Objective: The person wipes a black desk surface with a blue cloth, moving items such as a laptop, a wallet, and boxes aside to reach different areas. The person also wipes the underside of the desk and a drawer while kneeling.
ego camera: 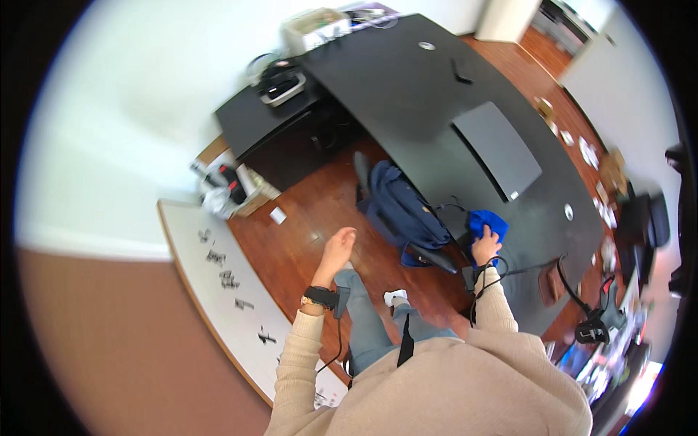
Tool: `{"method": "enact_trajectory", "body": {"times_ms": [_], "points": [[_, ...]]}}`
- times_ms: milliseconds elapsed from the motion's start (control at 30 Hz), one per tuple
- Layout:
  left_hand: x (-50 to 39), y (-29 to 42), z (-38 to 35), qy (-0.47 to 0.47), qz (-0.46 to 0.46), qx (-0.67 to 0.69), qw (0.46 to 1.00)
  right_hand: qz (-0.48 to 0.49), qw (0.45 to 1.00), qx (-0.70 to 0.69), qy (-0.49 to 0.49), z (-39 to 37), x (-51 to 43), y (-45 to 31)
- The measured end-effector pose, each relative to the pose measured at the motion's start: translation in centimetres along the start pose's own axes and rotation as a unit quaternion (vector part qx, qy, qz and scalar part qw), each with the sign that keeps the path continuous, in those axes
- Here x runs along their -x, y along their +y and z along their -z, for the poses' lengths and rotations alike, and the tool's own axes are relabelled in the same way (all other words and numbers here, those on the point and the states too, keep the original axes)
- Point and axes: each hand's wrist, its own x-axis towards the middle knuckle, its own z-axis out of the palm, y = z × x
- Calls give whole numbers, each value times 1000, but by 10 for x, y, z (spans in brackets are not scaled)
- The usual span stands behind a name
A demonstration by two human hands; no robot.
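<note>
At the near edge of a black desk (pixel 381 71), my right hand (pixel 485 248) is on a bunched blue cloth (pixel 480 219), with fingers bent over it. A black cable loops around that wrist. My left hand (pixel 339 248) hangs above the wooden floor, apart from the desk, its fingers loosely curled and blurred. No object shows in it, and its palm side is partly hidden. A strapped device (pixel 327 297) is on the left wrist. A closed grey laptop (pixel 499 150) lies on the desk beyond the cloth.
A chair with a navy bag or garment (pixel 403 204) stands against the desk. A whiteboard (pixel 218 261) with writing leans at left, near a box of items (pixel 240 191). A brown case (pixel 552 286) lies at the desk's right end. Bins (pixel 316 27) stand at the back.
</note>
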Motion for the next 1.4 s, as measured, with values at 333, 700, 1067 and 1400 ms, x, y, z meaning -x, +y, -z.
{"method": "enact_trajectory", "body": {"times_ms": [333,700,1067,1400], "points": [[-152,27,66,-130,-80,-36,988,-3,999,-20,34,-23,-41,-10],[-348,173,-54,-262,-219,-19,940,251,964,-85,27,-17,-148,-170],[-507,232,-240,-349,-30,-37,936,-293,946,-11,139,-11,-110,-17],[-541,264,-324,-436,92,0,895,-301,946,-24,114,-16,-135,-7]]}}
